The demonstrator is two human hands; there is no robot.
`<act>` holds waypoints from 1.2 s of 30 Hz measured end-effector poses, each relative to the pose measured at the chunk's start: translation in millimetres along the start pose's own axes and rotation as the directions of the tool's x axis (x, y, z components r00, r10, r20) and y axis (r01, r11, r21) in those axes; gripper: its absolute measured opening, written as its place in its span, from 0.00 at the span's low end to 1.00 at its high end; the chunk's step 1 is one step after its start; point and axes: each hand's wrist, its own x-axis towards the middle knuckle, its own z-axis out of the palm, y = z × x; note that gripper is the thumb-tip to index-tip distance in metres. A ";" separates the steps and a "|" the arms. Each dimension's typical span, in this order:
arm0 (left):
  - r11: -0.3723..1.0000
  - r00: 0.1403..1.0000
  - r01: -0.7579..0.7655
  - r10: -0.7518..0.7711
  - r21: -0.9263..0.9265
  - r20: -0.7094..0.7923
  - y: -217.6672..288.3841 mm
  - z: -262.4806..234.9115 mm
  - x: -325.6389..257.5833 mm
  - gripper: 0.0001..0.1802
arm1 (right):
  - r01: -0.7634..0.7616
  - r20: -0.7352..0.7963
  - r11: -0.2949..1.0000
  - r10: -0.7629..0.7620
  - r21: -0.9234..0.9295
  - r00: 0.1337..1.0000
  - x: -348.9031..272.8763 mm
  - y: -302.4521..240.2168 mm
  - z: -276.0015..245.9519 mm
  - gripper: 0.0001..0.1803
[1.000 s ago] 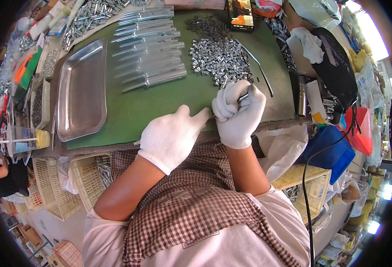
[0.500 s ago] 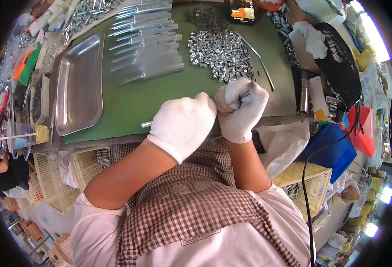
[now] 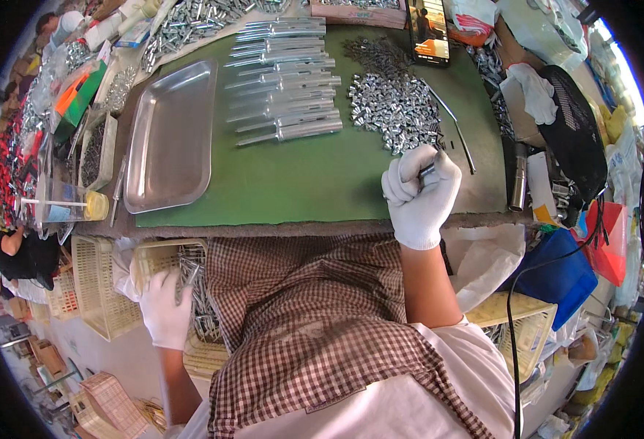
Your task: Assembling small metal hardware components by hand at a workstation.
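My left hand [image 3: 167, 309], in a white glove, is down at the lower left over a cream plastic basket [image 3: 162, 252] of metal parts. A short silver metal rod [image 3: 189, 276] shows at its fingers and seems pinched there, slightly blurred. My right hand [image 3: 423, 196], also gloved, is curled at the front edge of the green mat [image 3: 285, 183]. A small dark metal piece [image 3: 428, 170] sticks out between its thumb and fingers; the rest is hidden. Just beyond that hand lies a heap of small silver metal sleeves [image 3: 391, 110], with dark screws [image 3: 377, 57] behind.
Silver rods with thin ends [image 3: 300, 99] lie in a row on the mat. A steel tray [image 3: 168, 139] stands left of them. A thin metal tool [image 3: 455, 128] lies right of the heap, and a phone [image 3: 428, 33] sits behind. A black cable [image 3: 511, 293] hangs at the right.
My left hand has left my right hand and moved down and left to the basket, with the silver rod. My right hand stays curled by the mat's edge. The view has shifted slightly.
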 end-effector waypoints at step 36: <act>0.629 0.692 -0.722 0.653 -0.289 -0.307 186.1 -40.8 153.7 0.15 | -0.375 -0.281 0.704 0.252 -0.603 0.926 -21.0 -26.6 38.0 0.17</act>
